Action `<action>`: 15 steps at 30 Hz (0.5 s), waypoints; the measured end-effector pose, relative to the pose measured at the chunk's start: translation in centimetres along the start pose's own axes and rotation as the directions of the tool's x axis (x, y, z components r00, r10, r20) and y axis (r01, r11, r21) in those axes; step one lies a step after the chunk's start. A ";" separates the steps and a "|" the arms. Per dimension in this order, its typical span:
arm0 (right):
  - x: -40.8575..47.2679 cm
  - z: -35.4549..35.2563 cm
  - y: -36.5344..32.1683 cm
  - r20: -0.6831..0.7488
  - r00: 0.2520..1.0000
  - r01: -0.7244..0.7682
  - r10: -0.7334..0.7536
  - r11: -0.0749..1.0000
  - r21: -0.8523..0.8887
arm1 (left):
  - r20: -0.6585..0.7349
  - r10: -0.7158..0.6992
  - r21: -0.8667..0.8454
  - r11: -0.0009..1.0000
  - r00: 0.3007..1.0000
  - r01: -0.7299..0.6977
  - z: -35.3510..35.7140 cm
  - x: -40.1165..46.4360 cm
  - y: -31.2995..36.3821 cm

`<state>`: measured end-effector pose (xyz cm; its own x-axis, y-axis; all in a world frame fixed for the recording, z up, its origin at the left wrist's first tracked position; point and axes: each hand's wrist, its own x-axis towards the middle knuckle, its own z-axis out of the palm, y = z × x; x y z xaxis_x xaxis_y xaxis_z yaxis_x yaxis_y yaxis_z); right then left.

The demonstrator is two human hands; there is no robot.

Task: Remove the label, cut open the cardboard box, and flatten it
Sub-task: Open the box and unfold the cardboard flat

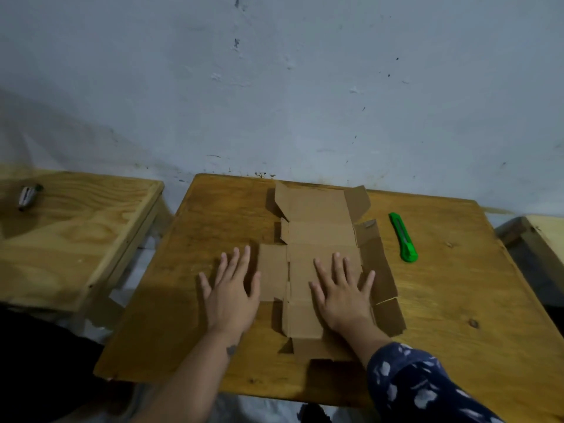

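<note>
The box (320, 239) lies cut open and nearly flat in the middle of the surface (457, 300), its long axis running away from the person toward the wall (274, 87). The right hand (343, 296) presses on its centre panel, fingers (337, 264) spread and grasping nothing. The left hand (232, 296) is also splayed, just beside the left flap on bare wood. The far flaps stand slightly raised, nearer neither hand. A green cutter (403, 238) rests to the right, well apart.

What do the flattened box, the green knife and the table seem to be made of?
Flattened box: matte brown cardboard, creased along its folds. Green knife: probably glossy plastic, judging by its bright, even colour. Table: varnished wood, with visible grain and knots.
</note>
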<state>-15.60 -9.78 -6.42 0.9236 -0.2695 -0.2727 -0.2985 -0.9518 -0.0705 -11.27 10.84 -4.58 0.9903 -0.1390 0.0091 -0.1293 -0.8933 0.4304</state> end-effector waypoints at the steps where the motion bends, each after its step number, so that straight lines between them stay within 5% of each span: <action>1: 0.0 0.1 0.0 0.002 1.000 -0.001 0.001 1.000 -0.009 | -0.033 0.042 0.020 0.999 0.999 -0.041 -0.4 0.0 -0.7; 6: -0.4 0.3 -0.5 0.013 1.000 -0.014 0.013 1.000 0.026 | 0.151 0.056 0.244 0.965 0.987 -0.092 -1.1 0.2 -4.4; 9: -0.4 0.5 -0.8 0.011 1.000 -0.011 0.010 0.998 0.069 | 0.252 -0.005 0.213 0.976 0.968 -0.050 -0.7 0.1 -5.5; 15: 0.8 -1.0 -0.7 -0.162 0.987 0.022 -0.012 0.998 0.060 | 0.036 0.080 0.208 0.974 0.996 -0.086 -1.1 1.4 -1.3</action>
<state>-14.45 -9.46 -5.67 0.9538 -0.2784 -0.1126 -0.2922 -0.9469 -0.1342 -9.64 12.29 -4.20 0.9743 -0.2251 0.0110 -0.2215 -0.9475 0.2305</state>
